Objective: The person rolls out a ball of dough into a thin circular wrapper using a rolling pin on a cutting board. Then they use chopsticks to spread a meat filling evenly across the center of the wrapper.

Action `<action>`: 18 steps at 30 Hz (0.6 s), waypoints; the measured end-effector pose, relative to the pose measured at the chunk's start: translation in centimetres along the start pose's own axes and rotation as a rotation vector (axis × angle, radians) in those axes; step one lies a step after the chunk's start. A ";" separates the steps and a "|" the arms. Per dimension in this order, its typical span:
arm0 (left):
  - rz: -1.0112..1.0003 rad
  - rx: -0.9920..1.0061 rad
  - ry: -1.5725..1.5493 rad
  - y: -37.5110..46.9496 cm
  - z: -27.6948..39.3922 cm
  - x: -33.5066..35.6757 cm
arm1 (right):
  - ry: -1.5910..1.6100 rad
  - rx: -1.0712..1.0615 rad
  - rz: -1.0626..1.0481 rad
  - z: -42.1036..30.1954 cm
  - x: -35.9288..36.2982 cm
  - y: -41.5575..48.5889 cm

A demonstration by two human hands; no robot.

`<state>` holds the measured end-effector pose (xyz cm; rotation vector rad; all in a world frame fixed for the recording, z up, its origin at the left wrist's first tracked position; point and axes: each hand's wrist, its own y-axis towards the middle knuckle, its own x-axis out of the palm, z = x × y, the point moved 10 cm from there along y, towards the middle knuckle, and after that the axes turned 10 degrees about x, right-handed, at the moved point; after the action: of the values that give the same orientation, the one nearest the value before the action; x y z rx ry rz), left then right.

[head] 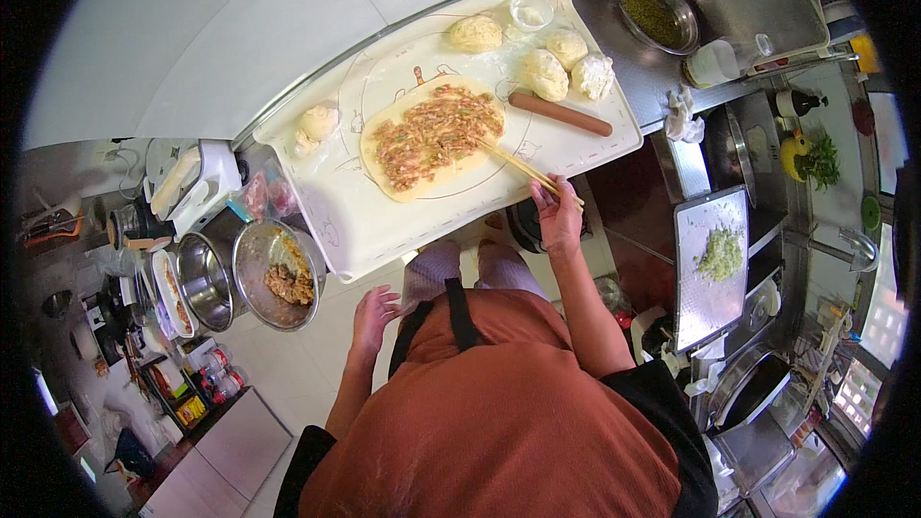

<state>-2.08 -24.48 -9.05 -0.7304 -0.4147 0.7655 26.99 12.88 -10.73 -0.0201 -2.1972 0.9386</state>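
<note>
My right hand [558, 214] grips a pair of wooden chopsticks [524, 165] near the front edge of the white pastry mat [316, 208]. Their tips rest at the right side of a layer of minced filling [439, 131]. Flecked with green, the filling covers most of a flat oval dough sheet [403, 191], whose pale border shows around it. My left hand [375, 316] hangs beside my apron with nothing in it, fingers apart, below the mat. To the right of the sheet lies a brown rolling pin [560, 114].
Several dough balls [545, 75] and a small bowl [532, 11] sit at the mat's far right; a small dough lump [320, 122] is at left. A steel bowl [248, 280] holds more filling. Chopped greens [722, 254] lie on a metal board [709, 316] by the sink.
</note>
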 end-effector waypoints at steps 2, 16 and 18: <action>-0.018 0.017 -0.010 0.0 0.2 0.4 | -0.039 -0.047 0.010 -0.9 0.4 0.0; -0.009 0.015 0.002 0.3 0.3 0.8 | 0.017 0.065 0.011 3.2 2.0 -0.9; -0.016 0.024 0.006 0.4 0.4 0.8 | 0.103 0.167 0.075 5.8 1.1 -1.3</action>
<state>-1.96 -23.54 -8.97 -0.7063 -0.4048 0.7521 22.85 8.64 -11.87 -0.0709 -2.0295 1.1353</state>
